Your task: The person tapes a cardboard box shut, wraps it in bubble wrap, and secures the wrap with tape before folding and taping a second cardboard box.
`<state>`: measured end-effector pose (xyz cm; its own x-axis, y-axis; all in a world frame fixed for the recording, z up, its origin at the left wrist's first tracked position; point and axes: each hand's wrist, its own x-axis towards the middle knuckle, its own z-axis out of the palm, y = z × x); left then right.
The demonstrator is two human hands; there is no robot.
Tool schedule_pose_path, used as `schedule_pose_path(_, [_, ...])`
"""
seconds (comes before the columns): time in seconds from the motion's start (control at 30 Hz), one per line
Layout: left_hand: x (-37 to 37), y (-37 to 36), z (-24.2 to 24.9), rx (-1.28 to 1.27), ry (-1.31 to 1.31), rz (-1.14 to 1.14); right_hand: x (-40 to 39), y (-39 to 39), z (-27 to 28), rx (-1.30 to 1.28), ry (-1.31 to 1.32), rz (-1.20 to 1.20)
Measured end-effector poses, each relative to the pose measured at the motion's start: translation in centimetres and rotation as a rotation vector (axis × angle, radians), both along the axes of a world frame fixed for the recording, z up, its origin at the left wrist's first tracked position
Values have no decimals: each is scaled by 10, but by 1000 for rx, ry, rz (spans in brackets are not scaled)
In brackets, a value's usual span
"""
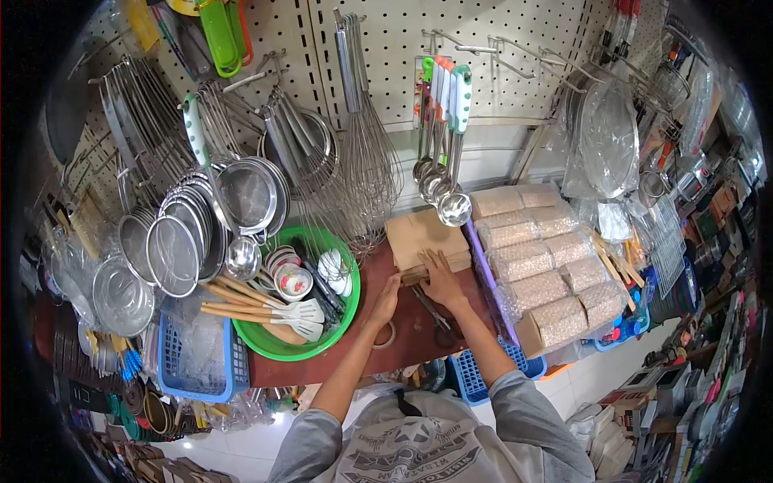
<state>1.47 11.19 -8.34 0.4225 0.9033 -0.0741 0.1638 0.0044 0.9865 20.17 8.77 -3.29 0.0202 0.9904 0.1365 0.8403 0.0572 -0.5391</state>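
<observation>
A stack of flat brown cardboard or kraft paper pieces (pixel 425 235) lies on the reddish-brown table in front of me. My right hand (pixel 441 282) rests on the stack's near edge with its fingers stretched and spread. Held edge-on at the near left corner of the stack is my left hand (pixel 386 302), its fingers extended and apparently touching the side. Scissors with dark handles (pixel 443 328) lie just below my right hand, partly hidden by the forearm. A roll of tape (pixel 385 335) sits by my left wrist.
To the left, a green basin (pixel 348 318) holds spatulas, small bowls and other utensils, beside a blue basket (pixel 241 362). Bubble-wrapped brown boxes (pixel 555 266) stand in rows on the right. Whisks (pixel 366 153), strainers (pixel 173 253) and ladles (pixel 453 209) hang from the pegboard.
</observation>
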Motion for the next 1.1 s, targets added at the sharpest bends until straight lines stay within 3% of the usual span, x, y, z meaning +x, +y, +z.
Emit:
schedule_pose_path(0.1, [-2, 8, -22, -118, 113, 17, 0, 0, -2, 17, -64, -44])
schedule_pose_path(0.3, [1, 3, 26, -229, 151, 71, -14, -3, 8, 16, -114, -109])
schedule_pose_path(0.5, [7, 11, -10, -189, 160, 126, -16, -4, 8, 70, -138, -187])
schedule_pose_path(0.6, [6, 13, -15, -215, 130, -6, -12, -6, 3, 162, -114, -165])
schedule_pose_path(0.83, [14, 1, 4, -256, 64, 259, -8, -18, 16, 185, -89, -122])
schedule_pose_path(1.1, [6, 7, -15, -208, 135, 88, -5, -30, 7, 162, -84, -71])
